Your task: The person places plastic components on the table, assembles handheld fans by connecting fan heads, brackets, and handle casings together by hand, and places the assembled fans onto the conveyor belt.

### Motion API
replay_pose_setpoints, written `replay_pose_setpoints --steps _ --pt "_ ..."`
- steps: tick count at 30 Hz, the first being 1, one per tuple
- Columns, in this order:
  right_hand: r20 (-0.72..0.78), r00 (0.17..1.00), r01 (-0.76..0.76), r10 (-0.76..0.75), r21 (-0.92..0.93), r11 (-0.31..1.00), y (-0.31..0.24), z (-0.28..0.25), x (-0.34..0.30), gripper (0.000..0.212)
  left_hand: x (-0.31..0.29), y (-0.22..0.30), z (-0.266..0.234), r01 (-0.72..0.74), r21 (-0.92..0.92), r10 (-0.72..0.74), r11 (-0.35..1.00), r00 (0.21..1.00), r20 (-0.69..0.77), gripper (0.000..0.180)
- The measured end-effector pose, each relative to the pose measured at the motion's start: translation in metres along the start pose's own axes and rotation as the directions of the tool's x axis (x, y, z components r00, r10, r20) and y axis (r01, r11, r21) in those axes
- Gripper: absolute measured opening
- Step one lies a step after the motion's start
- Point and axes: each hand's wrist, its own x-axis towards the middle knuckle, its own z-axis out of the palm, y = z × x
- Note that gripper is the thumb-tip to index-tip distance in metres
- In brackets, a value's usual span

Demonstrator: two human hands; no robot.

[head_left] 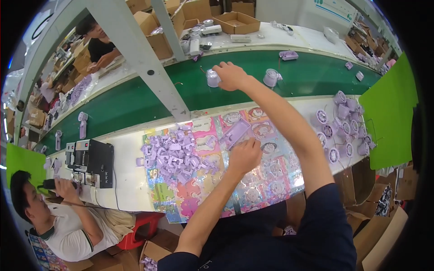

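My left hand (pixel 245 156) is closed on the near end of a long, hollow lilac plastic housing (pixel 238 132), tilted over the colourful printed sheet (pixel 186 198). My right arm reaches across to the green conveyor belt (pixel 190 72). There my right hand (pixel 231 76) has its fingers on a round lilac part with a clear top (pixel 213 78). A similar round part (pixel 271 77) stands on the belt to the right. Left of my left hand lies a heap of small lilac plastic pieces (pixel 172 153).
Round lilac fan-like parts (pixel 344 128) crowd the table's right end. A black machine (pixel 93 162) stands at left, beside a seated co-worker (pixel 68 221) holding a dark tool. A grey metal post (pixel 149 67) rises by the belt. Another lilac housing (pixel 288 55) lies on the belt.
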Motion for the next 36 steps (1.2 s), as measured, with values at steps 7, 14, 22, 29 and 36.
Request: replay_pose_setpoints --steps 7,14,22,29,36 --pt "-0.062 0.994 -0.078 0.089 0.155 0.985 -0.010 0.052 0.015 0.066 -0.002 0.004 -0.001 0.022 -0.058 -0.022 0.998 1.000 -0.006 0.014" --pt "-0.100 0.993 0.106 -0.069 0.427 0.898 -0.005 0.004 -0.058 0.060 -0.002 0.000 -0.002 0.041 -0.016 -0.041 0.999 0.999 0.001 0.010" --pt "-0.327 0.788 -0.086 0.522 0.780 0.620 -0.033 -0.004 -0.247 0.065 -0.002 0.008 -0.017 -0.060 -0.059 0.047 0.996 0.979 -0.200 0.011" --pt "-0.264 0.582 -0.409 0.769 0.722 0.558 -0.116 0.041 -0.350 0.063 -0.011 0.022 -0.031 0.074 -0.497 -0.283 0.865 0.889 -0.360 0.028" --pt "-0.361 0.600 -0.446 0.714 0.590 0.673 -0.131 0.035 -0.351 0.061 -0.011 0.046 -0.064 0.197 -0.863 -0.498 -0.465 0.748 0.439 0.054"
